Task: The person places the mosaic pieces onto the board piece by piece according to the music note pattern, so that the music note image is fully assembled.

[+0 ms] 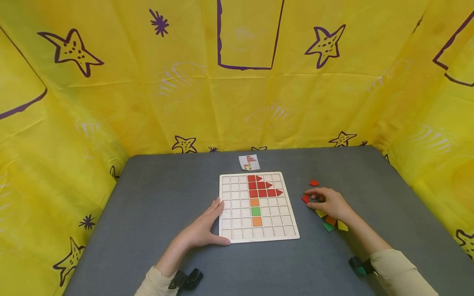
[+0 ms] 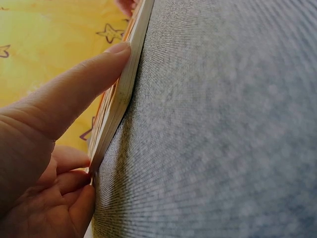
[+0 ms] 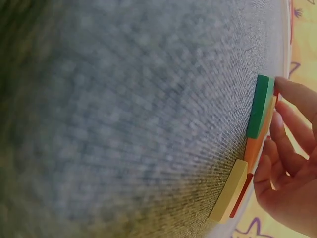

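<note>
A pale wooden grid board (image 1: 237,234) lies flat on the table. Red tiles (image 1: 262,193), some pointed, fill part of its upper rows, with orange tiles (image 1: 254,202) and a green tile (image 1: 256,211) in a column below. My left hand (image 1: 200,228) rests against the board's left edge, thumb at the lower left corner; the left wrist view shows the thumb (image 2: 94,82) on the board's side. To the right of the board, my right hand (image 1: 331,202) pinches a red tile (image 1: 305,199) between thumb and forefinger, low over the table.
Beneath and beside the right hand lie loose tiles: a green one (image 1: 328,227), an orange one (image 1: 331,220) and yellow ones (image 1: 342,226). Another red tile (image 1: 314,182) lies farther back. A small printed card (image 1: 249,162) sits behind the board. A yellow curtain (image 1: 237,111) surrounds the table.
</note>
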The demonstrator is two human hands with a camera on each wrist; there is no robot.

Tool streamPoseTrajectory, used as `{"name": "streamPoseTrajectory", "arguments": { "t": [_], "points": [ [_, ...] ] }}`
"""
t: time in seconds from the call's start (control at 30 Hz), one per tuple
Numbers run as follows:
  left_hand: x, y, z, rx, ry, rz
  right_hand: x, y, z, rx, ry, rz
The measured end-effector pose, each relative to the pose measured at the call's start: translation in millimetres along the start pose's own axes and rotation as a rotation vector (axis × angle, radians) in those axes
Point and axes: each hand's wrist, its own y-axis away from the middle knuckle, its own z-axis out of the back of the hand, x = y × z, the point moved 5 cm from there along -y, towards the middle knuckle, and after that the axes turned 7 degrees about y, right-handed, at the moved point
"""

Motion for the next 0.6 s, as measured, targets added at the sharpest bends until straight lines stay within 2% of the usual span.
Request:
{"name": "streamPoseTrajectory", "arguments": {
  "t": [0.13,0.37,0.6],
  "points": [
    [0.7,-0.5,-0.8,0.001,0.000,0.001,1,-1.6,-1,-0.004,0.009,0.000],
    [0.8,-1.2,-1.5,0.004,0.005,0.003,8,-0.5,-2,-0.033,-0.002,-0.052],
    [0.4,-0.4,-0.6,0.000,0.010,-0.006,38,5.4,-15,-0.032,-0.116,-0.092]
  ]
}}
